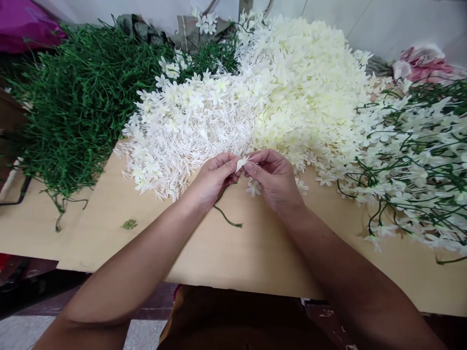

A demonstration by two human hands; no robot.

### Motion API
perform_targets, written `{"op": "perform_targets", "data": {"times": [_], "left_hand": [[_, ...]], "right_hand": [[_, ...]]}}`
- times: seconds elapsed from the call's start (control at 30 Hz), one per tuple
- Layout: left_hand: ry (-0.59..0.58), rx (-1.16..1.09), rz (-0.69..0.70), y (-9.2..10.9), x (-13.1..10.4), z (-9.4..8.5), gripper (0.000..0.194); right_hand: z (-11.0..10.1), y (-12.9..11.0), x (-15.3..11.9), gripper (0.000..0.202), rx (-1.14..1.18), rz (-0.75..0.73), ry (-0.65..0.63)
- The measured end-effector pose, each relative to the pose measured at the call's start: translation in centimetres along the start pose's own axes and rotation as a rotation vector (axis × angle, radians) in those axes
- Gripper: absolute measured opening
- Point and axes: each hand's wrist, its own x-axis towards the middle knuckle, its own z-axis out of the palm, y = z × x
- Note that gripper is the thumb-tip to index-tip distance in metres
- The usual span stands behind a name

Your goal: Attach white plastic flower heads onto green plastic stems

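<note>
White flower (242, 163) is in our fingers, mid-table, right in front of the big heaps. So, going left to right: we've got a magenta bag (27, 26) up in the corner, then a messy mound of green stems (83, 97) spilling onto the tan tabletop (109, 218). A little green scrap (129, 224) lies near our left forearm. Next comes a heap of white stamens (215, 129) with some blossoms mixed in. Our left hand (219, 175) has thumb and finger pinched on the flower; a green stem (219, 210) hangs below, and we can't tell if it's gripped too. Our right hand (273, 177) pinches the same flower from its side. Behind it sit pale yellow blossoms (302, 87), then flowers on green stalks (412, 170) far right.
</note>
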Motion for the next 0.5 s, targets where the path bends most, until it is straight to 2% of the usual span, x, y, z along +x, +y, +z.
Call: {"op": "perform_targets", "data": {"times": [0.27,0.4,0.5], "left_hand": [[0.0,-0.007,-0.014,-0.1,-0.1,0.1,0.017],[-0.039,-0.105,-0.078,-0.1,-0.1,0.1,0.02],[-0.061,-0.174,-0.138,0.0,-0.1,0.1,0.017]], "right_hand": [[0.2,0.1,-0.7,0.025,-0.178,-0.162,0.087],[0.3,0.3,-1.0,0.02,-0.276,-0.266,0.146],[0.3,0.4,-1.0,0.017,-0.282,-0.289,0.132]]}}
